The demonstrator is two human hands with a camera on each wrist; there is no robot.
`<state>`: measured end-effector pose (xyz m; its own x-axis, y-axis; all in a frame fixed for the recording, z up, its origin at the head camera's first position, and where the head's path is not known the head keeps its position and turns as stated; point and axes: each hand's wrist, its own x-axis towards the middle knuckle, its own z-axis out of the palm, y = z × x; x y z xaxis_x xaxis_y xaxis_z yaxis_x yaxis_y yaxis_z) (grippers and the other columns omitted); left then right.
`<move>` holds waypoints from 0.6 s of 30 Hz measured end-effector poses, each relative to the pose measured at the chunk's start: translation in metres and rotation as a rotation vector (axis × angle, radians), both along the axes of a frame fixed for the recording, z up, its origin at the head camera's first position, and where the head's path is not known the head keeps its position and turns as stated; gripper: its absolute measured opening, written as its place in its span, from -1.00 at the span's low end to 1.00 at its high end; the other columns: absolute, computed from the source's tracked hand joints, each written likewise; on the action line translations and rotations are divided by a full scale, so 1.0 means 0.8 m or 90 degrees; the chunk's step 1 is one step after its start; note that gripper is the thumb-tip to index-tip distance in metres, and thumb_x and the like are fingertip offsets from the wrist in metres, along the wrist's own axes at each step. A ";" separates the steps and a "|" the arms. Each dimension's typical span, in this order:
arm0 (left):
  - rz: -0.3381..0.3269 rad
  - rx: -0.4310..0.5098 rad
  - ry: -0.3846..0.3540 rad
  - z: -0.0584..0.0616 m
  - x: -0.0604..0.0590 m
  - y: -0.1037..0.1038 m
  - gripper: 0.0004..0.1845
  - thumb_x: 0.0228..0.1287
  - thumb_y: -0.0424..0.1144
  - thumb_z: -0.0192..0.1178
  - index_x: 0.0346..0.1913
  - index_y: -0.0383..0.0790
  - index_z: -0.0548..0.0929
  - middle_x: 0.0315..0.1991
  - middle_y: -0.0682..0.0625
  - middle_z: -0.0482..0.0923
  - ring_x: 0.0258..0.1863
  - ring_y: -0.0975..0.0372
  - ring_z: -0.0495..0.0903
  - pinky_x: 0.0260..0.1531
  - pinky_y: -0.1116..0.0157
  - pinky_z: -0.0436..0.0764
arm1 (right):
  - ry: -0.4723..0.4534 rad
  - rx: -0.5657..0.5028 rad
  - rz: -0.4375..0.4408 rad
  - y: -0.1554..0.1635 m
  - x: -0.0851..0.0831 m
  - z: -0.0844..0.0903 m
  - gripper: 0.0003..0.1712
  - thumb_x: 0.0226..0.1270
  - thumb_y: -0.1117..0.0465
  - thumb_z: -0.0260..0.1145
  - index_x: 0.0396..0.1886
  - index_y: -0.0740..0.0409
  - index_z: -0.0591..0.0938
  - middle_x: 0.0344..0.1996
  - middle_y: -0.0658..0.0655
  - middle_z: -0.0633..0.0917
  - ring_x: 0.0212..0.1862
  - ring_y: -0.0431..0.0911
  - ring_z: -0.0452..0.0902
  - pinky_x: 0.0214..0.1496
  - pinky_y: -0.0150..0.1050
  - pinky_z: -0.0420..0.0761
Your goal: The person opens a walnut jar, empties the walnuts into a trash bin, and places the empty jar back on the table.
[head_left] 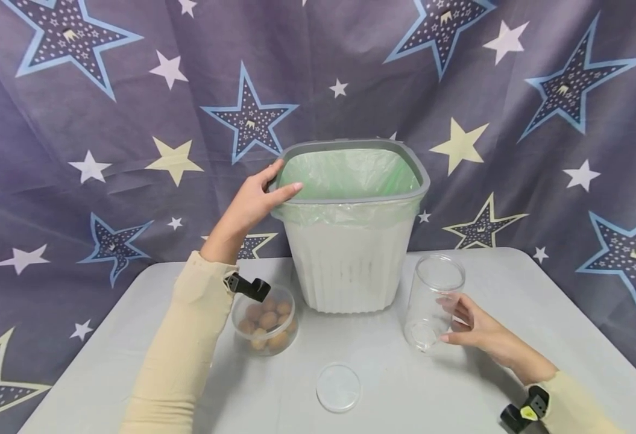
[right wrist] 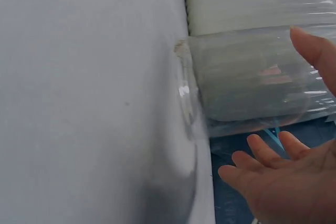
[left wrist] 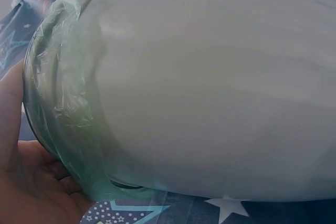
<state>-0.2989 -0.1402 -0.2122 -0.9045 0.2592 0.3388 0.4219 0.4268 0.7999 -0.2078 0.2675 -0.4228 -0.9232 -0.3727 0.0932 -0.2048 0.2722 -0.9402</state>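
Observation:
A pale ribbed trash bin (head_left: 350, 259) with a grey rim and a green liner bag folded over it stands at the back middle. My left hand (head_left: 252, 202) grips the rim at its left corner, thumb over the top edge and fingers at the outer side. In the left wrist view the hand (left wrist: 39, 177) lies around the liner-covered rim. To the right, a clear plastic jar (head_left: 428, 295), uncapped, stands on the table. My right hand (head_left: 477, 328) is beside it; in the right wrist view its fingers (right wrist: 257, 153) are spread below the jar (right wrist: 241, 82), apart from it.
A clear round tub (head_left: 240, 334) of walnuts (head_left: 267, 321) stands left of the bin, under my left forearm. A clear round lid (head_left: 339, 387) lies flat at the front middle of the grey table (head_left: 383, 386). Behind hangs a dark star-patterned curtain (head_left: 318, 36).

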 end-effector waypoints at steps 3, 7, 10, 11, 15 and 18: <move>0.003 0.010 0.010 -0.006 0.000 0.000 -0.21 0.28 -0.05 0.17 0.47 -0.19 0.06 0.47 -0.04 0.02 0.44 0.19 0.00 0.37 0.19 0.13 | 0.034 0.009 -0.019 0.005 0.007 0.005 -0.14 0.09 0.37 0.38 0.29 0.44 0.10 0.25 0.51 0.25 0.28 -0.12 0.29 0.21 -0.41 0.38; -0.011 0.059 0.029 -0.018 0.001 -0.005 -0.29 0.35 -0.08 0.09 0.46 -0.19 0.08 0.46 -0.06 0.03 0.43 0.17 0.04 0.36 0.20 0.14 | 0.077 0.033 -0.032 0.007 0.017 0.008 -0.12 0.08 0.38 0.40 0.30 0.47 0.11 0.23 0.51 0.27 0.10 -0.60 0.23 0.10 -0.59 0.35; -0.024 0.100 0.040 -0.028 0.002 -0.012 -0.31 0.38 -0.06 0.05 0.46 -0.22 0.09 0.46 -0.05 0.04 0.42 0.15 0.09 0.35 0.20 0.18 | 0.110 0.062 -0.037 0.009 0.024 0.012 -0.12 0.08 0.37 0.40 0.31 0.44 0.12 0.23 0.49 0.28 0.09 -0.62 0.21 0.09 -0.54 0.40; -0.024 0.108 0.041 -0.031 0.003 -0.015 -0.31 0.39 -0.05 0.05 0.46 -0.21 0.09 0.47 -0.04 0.04 0.41 0.14 0.10 0.34 0.19 0.18 | 0.121 0.074 -0.042 0.010 0.026 0.013 -0.14 0.08 0.36 0.41 0.30 0.43 0.14 0.22 0.47 0.30 0.09 -0.62 0.21 0.08 -0.51 0.42; -0.017 0.111 0.041 -0.040 0.005 -0.026 -0.31 0.39 -0.02 0.04 0.46 -0.17 0.09 0.47 0.01 0.02 0.42 0.17 0.08 0.35 0.21 0.16 | 0.159 0.116 -0.046 0.013 0.036 0.019 -0.18 0.07 0.34 0.43 0.27 0.41 0.20 0.19 0.43 0.35 0.08 -0.63 0.20 0.07 -0.38 0.50; -0.007 0.098 0.048 -0.046 0.009 -0.034 -0.32 0.39 -0.05 0.04 0.46 -0.17 0.08 0.47 0.00 0.03 0.43 0.18 0.04 0.36 0.20 0.15 | 0.176 0.163 -0.047 0.016 0.042 0.025 -0.21 0.06 0.29 0.44 0.23 0.39 0.25 0.16 0.38 0.40 0.06 -0.60 0.22 0.05 -0.28 0.53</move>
<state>-0.2919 -0.1674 -0.2491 -0.8724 0.2083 0.4421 0.4871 0.2963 0.8216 -0.1739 0.2807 -0.4029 -0.9019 -0.3491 0.2545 -0.4115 0.5148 -0.7521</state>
